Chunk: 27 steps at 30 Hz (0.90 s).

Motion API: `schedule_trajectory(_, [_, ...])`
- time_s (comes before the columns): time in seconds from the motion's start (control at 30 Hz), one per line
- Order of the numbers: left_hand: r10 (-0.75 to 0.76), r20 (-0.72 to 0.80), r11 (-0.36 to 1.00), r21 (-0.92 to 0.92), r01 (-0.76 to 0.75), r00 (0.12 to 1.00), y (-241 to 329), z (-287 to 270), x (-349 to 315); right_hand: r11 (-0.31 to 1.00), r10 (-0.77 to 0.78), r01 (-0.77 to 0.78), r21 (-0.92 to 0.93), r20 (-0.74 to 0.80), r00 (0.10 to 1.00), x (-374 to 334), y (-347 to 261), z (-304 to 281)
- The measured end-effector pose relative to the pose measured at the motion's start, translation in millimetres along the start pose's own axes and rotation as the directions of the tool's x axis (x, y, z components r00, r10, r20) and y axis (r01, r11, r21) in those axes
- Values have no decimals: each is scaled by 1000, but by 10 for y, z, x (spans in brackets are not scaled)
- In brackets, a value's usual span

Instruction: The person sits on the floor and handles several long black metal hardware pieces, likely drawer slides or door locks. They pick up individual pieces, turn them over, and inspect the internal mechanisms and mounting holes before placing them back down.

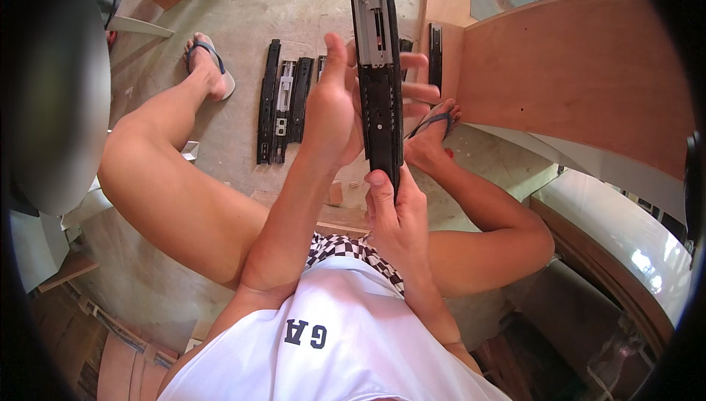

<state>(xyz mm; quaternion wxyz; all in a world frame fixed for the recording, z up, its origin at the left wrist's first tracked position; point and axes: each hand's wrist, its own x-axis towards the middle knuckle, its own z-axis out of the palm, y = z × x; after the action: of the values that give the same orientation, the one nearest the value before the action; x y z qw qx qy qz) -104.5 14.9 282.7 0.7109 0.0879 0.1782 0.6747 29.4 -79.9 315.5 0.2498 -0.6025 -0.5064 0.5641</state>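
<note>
A long black drawer slide [381, 118] with a grey metal inner section stands nearly upright in front of me, its top running past the picture's upper edge. My right hand [399, 206] is closed around its lower end, thumb on the near side. Behind the slide's middle, my left hand [334, 111] is open, thumb up and fingers stretched out to the right; whether its palm touches the slide I cannot tell. More drawer slides [268, 103] lie side by side on the floor beyond my left forearm, some partly hidden by my hand.
Another slide [435, 59] lies by a large curved-looking wooden panel [573, 70] at the right. My sandalled feet [209, 70] rest on the concrete floor [228, 4]. Wood scraps [336, 194] lie between my legs. A blurred grey rounded object [59, 92] fills the left edge.
</note>
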Motion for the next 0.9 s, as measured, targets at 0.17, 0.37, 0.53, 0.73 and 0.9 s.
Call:
schedule_trajectory(0.17, [145,-187,989,9,-146,972,12,-141,78,987,43,-55,149,83,996,-22,-42,-48])
schedule_trajectory(0.37, [167,32,980,-111,-162,985,136,-208,69,952,55,-137,273,289,956,-50,23,-133])
schedule_trajectory(0.53, [146,118,976,-179,-124,982,261,-232,49,923,140,-229,309,284,949,-34,-51,-51])
schedule_trajectory(0.73, [246,-53,969,11,-246,968,320,-304,57,965,174,-209,156,211,962,-89,136,-77])
schedule_trajectory(0.9, [228,-165,970,128,-208,960,237,-174,23,990,55,-64,122,75,996,-63,26,8])
